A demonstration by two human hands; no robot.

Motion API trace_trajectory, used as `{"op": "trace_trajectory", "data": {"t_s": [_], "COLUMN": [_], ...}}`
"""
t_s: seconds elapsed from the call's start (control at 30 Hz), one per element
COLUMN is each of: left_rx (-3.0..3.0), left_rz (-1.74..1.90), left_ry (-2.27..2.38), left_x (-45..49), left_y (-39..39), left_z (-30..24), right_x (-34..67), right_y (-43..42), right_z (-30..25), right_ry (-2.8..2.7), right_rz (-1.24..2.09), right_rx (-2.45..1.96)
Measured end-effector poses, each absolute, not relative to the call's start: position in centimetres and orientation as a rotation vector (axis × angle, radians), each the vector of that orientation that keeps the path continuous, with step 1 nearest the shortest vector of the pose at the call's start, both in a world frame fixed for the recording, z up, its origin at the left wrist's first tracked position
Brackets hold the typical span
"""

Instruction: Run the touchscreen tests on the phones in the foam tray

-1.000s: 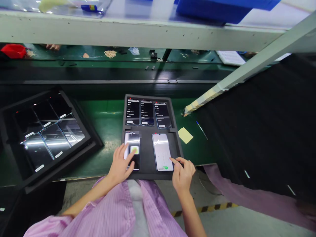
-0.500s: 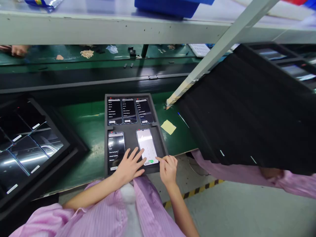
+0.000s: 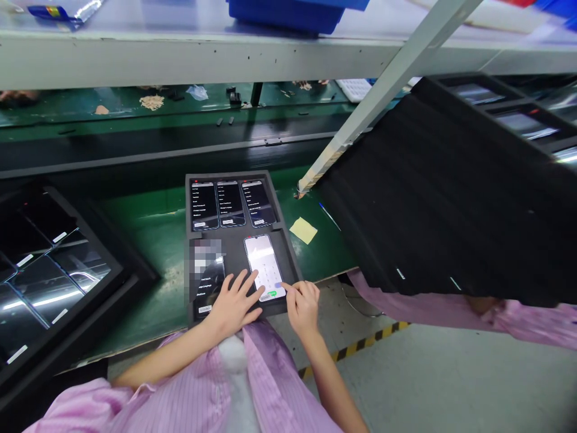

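A phone [image 3: 265, 264] with a lit white number keypad lies in the lower right slot of a dark foam tray [image 3: 234, 246]. My left hand [image 3: 232, 300] is spread flat, its fingertips at the phone's lower left edge. Nothing is in my right hand [image 3: 303, 304]; its index finger points out onto the keypad's lower right, while the other fingers curl in. Left of my left hand lies a phone [image 3: 210, 294] with a dark screen, partly pixelated. Across the tray's far row are several more phones [image 3: 231, 204] showing dark list menus.
At left a tilted foam tray [image 3: 144, 276] holds dark phones. A yellow paper [image 3: 303, 230] and a pen [image 3: 330, 216] lie right of my tray. A slanted post [image 3: 360, 123] rises beside a large black tray [image 3: 451, 198], with a co-worker's pink sleeve [image 3: 406, 307] below it.
My right index finger has moved a little left and up over the keypad, where a bluish highlight now shows under it. My left hand stays spread by the phone. The camera view has shifted slightly.
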State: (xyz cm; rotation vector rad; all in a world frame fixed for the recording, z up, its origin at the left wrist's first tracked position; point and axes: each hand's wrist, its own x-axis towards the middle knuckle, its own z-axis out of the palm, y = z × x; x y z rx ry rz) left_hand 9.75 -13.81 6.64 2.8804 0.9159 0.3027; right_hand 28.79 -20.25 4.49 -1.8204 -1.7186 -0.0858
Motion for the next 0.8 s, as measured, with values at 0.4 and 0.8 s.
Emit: {"op": "trace_trajectory", "data": {"t_s": [0.4,0.8], "left_rx": [2.85,2.833], "left_rz": [0.404,0.36], "left_ry": [1.028,1.036], "left_x": [9.9,10.1], "left_y": [-13.8,-13.3], "left_z": [6.8,6.8], "right_x": [28.3,27.8], "right_y": [-20.0,-19.9], "right_z": [5.2,5.1], "right_ry": [-1.763,-1.773], "right_rz": [-0.118,-0.121], "right_rx": [-1.809,-1.899]}}
